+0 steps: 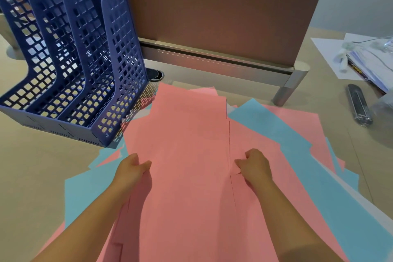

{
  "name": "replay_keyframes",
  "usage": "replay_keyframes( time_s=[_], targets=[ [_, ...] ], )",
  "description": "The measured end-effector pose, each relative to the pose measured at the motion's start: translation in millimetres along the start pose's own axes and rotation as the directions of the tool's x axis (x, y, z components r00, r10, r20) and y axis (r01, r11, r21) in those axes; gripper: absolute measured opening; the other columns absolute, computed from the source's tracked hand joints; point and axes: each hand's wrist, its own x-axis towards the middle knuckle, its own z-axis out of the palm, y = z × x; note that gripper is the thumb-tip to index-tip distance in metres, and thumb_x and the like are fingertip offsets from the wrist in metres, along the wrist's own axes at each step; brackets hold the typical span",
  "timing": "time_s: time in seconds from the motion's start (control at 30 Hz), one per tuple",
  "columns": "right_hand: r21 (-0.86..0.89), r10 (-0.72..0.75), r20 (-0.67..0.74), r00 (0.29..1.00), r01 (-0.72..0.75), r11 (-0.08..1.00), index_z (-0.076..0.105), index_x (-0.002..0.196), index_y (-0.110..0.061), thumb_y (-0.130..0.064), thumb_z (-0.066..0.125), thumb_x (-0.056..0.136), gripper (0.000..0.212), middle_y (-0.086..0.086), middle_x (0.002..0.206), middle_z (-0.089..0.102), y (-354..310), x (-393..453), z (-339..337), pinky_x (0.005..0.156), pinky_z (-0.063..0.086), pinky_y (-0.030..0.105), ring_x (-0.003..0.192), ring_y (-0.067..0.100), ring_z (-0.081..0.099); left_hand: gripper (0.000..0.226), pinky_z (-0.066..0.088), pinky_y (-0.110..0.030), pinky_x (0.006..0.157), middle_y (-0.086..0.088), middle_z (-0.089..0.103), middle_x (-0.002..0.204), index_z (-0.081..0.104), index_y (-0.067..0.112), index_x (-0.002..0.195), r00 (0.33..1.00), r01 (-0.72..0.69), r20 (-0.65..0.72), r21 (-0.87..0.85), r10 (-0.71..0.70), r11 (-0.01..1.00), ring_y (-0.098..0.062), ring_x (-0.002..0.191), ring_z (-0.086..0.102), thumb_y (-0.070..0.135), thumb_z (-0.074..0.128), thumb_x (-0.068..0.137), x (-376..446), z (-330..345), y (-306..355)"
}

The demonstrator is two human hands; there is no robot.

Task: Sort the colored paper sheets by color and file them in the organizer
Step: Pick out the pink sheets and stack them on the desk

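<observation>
Nearest: both hands grip one gathered stack of pink paper sheets (187, 155) by its side edges. Left hand (133, 169) pinches the left edge, thumb on top, fingers tucked beneath. Right hand (253, 166) is curled over the right edge, where a seam shows another pink sheet alongside. Hands sit well apart, one per side; likely so the stack stays square while it's collected, and so it can lift as one bundle.

Under and around the stack: loose light-blue paper sheets (274, 132) mixed with more pink ones, fanned over the beige desk top (32, 166). Judgement: pink is being pulled out first, blue not yet gathered.

Further back left: dark blue perforated plastic file organizer (89, 66), three upright slots, open side facing the person, so sheets can drop in from the front. All slots look empty. The pile's far edge reaches just beside its right wall.

Behind: brown desk divider panel (212, 6) on a metal rail. Far right: white papers and clutter (361, 57), and a dark flat oblong object (359, 105), unidentifiable.
</observation>
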Motion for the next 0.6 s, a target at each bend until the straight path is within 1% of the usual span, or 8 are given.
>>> replay_keyframes(
  time_s=[0.03,0.1,0.23,0.33,0.43,0.5,0.57,0.6],
  targets=[
    [0.012,-0.033,-0.023,0.999,0.034,0.999,0.049,0.089,-0.008,-0.021,0.049,0.092,0.013,0.011,0.097,0.054,1.6,-0.6,0.0,0.084,0.044,0.035,0.090,0.026,0.053,0.047,0.016,-0.032,0.055,-0.003,0.021,0.062,0.021,0.014,0.058,1.000,0.005,-0.002,-0.017,-0.005,1.000,-0.017,0.058,0.021,0.005,0.055,0.089,0.9,0.6,-0.2],
    [0.008,-0.072,-0.065,0.995,0.073,0.997,0.039,0.067,-0.014,-0.018,0.039,0.096,0.030,0.008,0.091,0.047,7.6,-2.1,-3.6,0.077,0.037,0.032,0.086,0.023,0.044,0.042,0.020,-0.031,0.056,-0.006,0.026,0.063,0.025,0.012,0.060,0.999,0.033,-0.012,-0.061,-0.034,0.998,-0.018,0.059,0.026,0.006,0.054,0.091,4.2,0.2,-1.7],
    [-0.038,-0.092,-0.009,0.996,0.091,0.995,0.032,0.056,-0.018,-0.012,0.042,0.095,0.040,0.009,0.081,0.045,30.7,-9.9,-21.0,0.070,0.030,0.026,0.081,0.021,0.043,0.010,0.036,-0.035,0.075,-0.015,0.047,0.090,0.047,0.003,0.089,0.994,0.108,0.011,-0.177,-0.108,0.978,-0.025,0.085,0.047,0.011,0.052,0.093,9.1,-4.6,-2.1],
    [0.141,-0.016,0.207,0.978,-0.014,0.990,0.038,0.056,-0.013,-0.005,0.048,0.091,0.038,0.008,0.063,0.042,43.9,-22.8,-34.2,0.054,0.044,0.025,0.052,0.021,0.052,0.016,0.038,-0.037,0.085,-0.010,0.044,0.111,0.050,0.001,0.104,0.985,0.174,0.062,-0.273,-0.163,0.946,-0.029,0.102,0.049,0.012,0.053,0.093,8.1,-1.3,1.5],
    [0.108,0.125,0.509,0.852,-0.207,0.972,0.044,0.064,-0.009,-0.012,0.048,0.094,0.031,0.009,0.051,0.048,46.6,-40.8,-43.0,0.037,0.045,0.020,0.034,0.013,0.055,0.017,0.038,-0.030,0.065,-0.011,0.044,0.089,0.043,0.005,0.081,0.983,0.154,0.135,-0.219,-0.127,0.963,-0.023,0.072,0.049,0.006,0.058,0.089,0.5,9.0,6.9],
    [0.061,0.156,0.413,0.897,-0.198,0.978,0.052,0.066,-0.006,-0.025,0.047,0.095,0.036,0.010,0.055,0.055,50.3,-42.4,-46.8,0.048,0.047,0.023,0.046,0.020,0.060,0.036,0.027,-0.028,0.052,-0.008,0.036,0.070,0.030,0.010,0.066,0.995,0.020,0.101,0.044,-0.024,0.999,-0.019,0.061,0.036,0.001,0.059,0.086,-3.1,15.2,9.7],
    [-0.163,0.099,0.058,0.993,-0.089,0.983,0.063,0.088,-0.001,-0.033,0.044,0.095,0.038,0.017,0.091,0.064,59.6,-39.0,-50.3,0.075,0.047,0.031,0.085,0.030,0.064,0.028,0.026,-0.031,0.054,-0.010,0.039,0.071,0.035,0.007,0.071,0.995,-0.056,0.090,0.238,0.036,0.970,-0.024,0.070,0.039,0.001,0.059,0.085,-8.2,19.0,12.0],
    [-0.255,0.060,-0.122,0.991,-0.090,0.963,0.060,0.104,-0.002,-0.035,0.045,0.094,0.038,0.018,0.110,0.060,65.1,-39.5,-51.8,0.086,0.044,0.034,0.104,0.032,0.057,0.022,0.029,-0.031,0.060,-0.011,0.042,0.074,0.039,0.004,0.077,0.994,-0.071,0.099,0.289,0.044,0.955,-0.027,0.076,0.042,0.002,0.059,0.085,-9.5,19.9,12.2]
  ],
)
